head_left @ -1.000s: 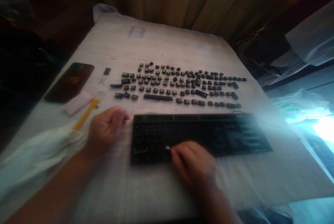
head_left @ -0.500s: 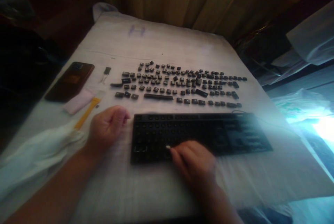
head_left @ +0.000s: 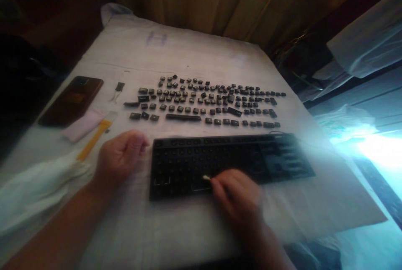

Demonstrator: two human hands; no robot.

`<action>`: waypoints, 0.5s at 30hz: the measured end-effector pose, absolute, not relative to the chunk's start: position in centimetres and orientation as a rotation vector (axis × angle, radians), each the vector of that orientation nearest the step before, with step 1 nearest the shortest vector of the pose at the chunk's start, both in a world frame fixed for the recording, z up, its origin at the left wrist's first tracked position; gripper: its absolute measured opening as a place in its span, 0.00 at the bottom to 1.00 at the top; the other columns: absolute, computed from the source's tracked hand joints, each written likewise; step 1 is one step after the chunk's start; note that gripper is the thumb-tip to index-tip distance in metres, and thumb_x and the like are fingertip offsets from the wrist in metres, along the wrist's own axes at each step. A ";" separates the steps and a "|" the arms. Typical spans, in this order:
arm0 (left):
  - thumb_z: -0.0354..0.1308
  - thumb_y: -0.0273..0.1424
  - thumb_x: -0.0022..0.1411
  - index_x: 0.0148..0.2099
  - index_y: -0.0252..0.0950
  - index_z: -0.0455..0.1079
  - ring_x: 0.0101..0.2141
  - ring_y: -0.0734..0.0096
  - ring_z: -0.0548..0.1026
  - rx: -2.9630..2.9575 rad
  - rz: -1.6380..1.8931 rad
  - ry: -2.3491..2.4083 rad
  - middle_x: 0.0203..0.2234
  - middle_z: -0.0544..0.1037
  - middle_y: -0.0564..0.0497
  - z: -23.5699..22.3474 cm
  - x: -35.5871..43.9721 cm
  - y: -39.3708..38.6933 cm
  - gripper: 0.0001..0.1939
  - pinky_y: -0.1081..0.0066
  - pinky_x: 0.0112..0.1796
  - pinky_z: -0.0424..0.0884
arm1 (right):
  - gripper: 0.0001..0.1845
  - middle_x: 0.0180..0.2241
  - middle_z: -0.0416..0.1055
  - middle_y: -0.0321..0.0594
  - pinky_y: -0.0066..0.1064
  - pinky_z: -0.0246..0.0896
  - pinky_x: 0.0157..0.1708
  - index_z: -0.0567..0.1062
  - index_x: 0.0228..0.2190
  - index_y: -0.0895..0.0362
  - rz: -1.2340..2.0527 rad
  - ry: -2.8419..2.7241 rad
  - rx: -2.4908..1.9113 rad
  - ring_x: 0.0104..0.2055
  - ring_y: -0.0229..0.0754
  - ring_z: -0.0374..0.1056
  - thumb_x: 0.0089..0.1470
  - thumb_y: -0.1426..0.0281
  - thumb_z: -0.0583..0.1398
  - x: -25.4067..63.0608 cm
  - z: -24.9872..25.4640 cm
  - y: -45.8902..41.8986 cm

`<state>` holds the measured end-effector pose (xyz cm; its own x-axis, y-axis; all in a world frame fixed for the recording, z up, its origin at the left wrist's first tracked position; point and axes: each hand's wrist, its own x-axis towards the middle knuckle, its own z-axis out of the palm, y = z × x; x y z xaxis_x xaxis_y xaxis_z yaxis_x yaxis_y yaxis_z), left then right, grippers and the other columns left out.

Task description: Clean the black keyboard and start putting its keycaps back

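Note:
A black keyboard [head_left: 238, 157] with its keycaps removed lies across a white cloth-covered table [head_left: 194, 56]. My right hand [head_left: 235, 201] is curled over the keyboard's front edge, pinching a small stick with a white tip [head_left: 206, 177] that touches the bare key sockets near the middle. My left hand [head_left: 121, 157] rests in a loose fist on the cloth just left of the keyboard, touching its left end; nothing shows in it. Several loose black keycaps [head_left: 207, 102] lie in rows behind the keyboard.
A dark phone [head_left: 70, 101] lies at the left edge. Beside it are a pink pad [head_left: 82, 125], a yellow-handled tool [head_left: 94, 139] and a small black clip [head_left: 118, 87]. A white crumpled cloth [head_left: 37, 186] lies at front left. A curtain hangs behind the table; bright glare at right.
The view shifted slightly, so everything sits a little further left. My right hand with the white-tipped stick has moved a bit to the right along the keyboard. The left hand stays put.

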<state>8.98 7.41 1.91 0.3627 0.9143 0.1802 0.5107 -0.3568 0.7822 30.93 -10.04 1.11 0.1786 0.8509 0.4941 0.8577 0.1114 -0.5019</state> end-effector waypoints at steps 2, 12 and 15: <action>0.50 0.37 0.67 0.28 0.37 0.70 0.22 0.72 0.70 2.009 0.827 1.237 0.19 0.72 0.54 1.8 8.9 7.4 0.17 0.73 0.26 0.67 | 0.14 0.24 0.73 0.37 0.31 0.61 0.28 0.75 0.25 0.56 -0.031 -1.646 -1.701 0.27 0.38 0.68 0.64 0.73 0.58 30.7 0.8 -10.0; 0.50 0.37 0.66 0.28 0.37 0.71 0.23 0.72 0.71 2.029 0.828 1.220 0.19 0.72 0.54 1.9 8.9 7.4 0.17 0.73 0.27 0.67 | 0.11 0.27 0.74 0.39 0.33 0.63 0.31 0.76 0.29 0.57 -0.063 -1.705 -1.714 0.29 0.40 0.69 0.64 0.73 0.59 30.4 0.6 -9.6; 0.50 0.38 0.66 0.28 0.37 0.71 0.22 0.72 0.71 2.033 0.833 1.208 0.19 0.72 0.54 1.9 9.0 7.5 0.17 0.73 0.27 0.67 | 0.11 0.27 0.75 0.39 0.33 0.64 0.31 0.76 0.29 0.57 -0.071 -1.729 -1.714 0.30 0.40 0.69 0.64 0.73 0.58 30.4 0.7 -9.6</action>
<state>8.95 7.46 1.93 0.3816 0.9022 0.2009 0.5088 -0.3865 0.7692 30.39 -9.55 0.69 0.1111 0.8606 0.4970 0.8987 0.1265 -0.4200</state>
